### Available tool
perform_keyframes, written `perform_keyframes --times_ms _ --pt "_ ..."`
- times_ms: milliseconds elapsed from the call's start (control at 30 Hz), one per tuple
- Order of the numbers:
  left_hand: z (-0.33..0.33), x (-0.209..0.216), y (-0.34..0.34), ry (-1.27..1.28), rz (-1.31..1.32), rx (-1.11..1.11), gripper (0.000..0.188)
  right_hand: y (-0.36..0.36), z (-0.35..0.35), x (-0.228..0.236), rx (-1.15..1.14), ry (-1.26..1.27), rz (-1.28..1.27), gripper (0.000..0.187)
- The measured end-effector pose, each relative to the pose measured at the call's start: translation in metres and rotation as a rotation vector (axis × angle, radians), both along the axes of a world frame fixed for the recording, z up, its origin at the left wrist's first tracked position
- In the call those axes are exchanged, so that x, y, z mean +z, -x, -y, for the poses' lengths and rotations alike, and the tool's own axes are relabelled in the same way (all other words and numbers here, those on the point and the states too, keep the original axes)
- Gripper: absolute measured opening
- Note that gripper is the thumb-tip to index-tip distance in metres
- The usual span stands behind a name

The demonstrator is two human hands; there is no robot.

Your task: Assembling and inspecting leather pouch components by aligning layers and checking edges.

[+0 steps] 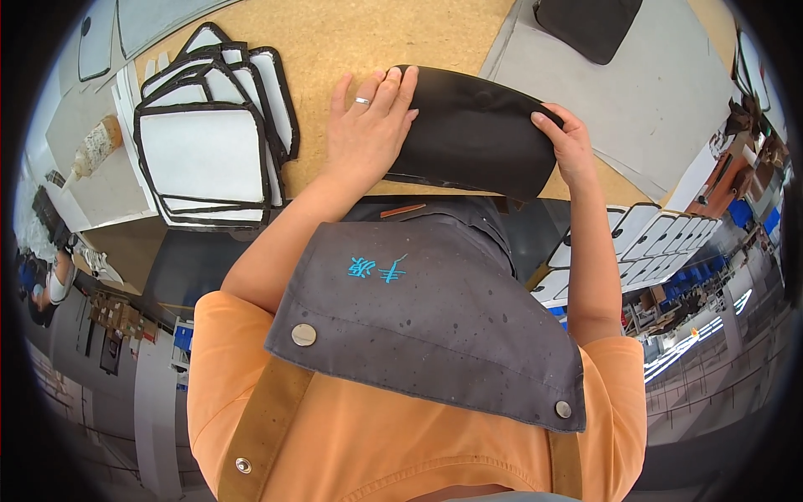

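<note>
A black leather-like panel (468,125) with rounded corners lies in front of me, at the near edge of the tan worktable. My left hand (368,125) rests over its left end with fingers stretched out, a ring on one of them; the fingertips touch the panel's upper left edge. At the right end, my right hand (573,146) pinches the panel's upper right corner between thumb and fingers. That side looks slightly lifted and curved.
Left of my hands is a stack of white panels (205,151) with black borders. A stained bottle (99,144) lies farther left. Grey sheets (644,109) cover the right, with another black piece (590,25) on them. Several white, black-edged panels (652,238) stand below the table's right side.
</note>
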State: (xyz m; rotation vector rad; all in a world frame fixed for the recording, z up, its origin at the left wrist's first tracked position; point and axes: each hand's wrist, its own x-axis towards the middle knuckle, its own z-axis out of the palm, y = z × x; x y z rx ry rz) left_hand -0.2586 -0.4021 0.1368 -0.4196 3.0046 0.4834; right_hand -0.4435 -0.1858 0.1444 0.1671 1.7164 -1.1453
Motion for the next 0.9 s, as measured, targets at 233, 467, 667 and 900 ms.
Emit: perform_keyframes --times_ms 233,467,667,900 --pt "0.020 0.000 -0.016 -0.452 -0.151 0.129 0.037 0.003 -0.001 0.001 0.008 -0.015 0.018 0.012" --pt "0.014 -0.007 -0.019 -0.409 -0.162 0.390 0.031 0.002 0.003 0.005 0.009 -0.033 -0.004 0.012" --pt "0.012 -0.016 -0.010 -0.336 -0.235 0.321 0.032 0.001 0.005 0.005 -0.002 -0.065 -0.015 0.013" --pt "0.026 0.005 -0.013 -0.074 0.033 0.010 0.042 0.005 0.003 0.002 0.010 -0.040 0.019 0.013"
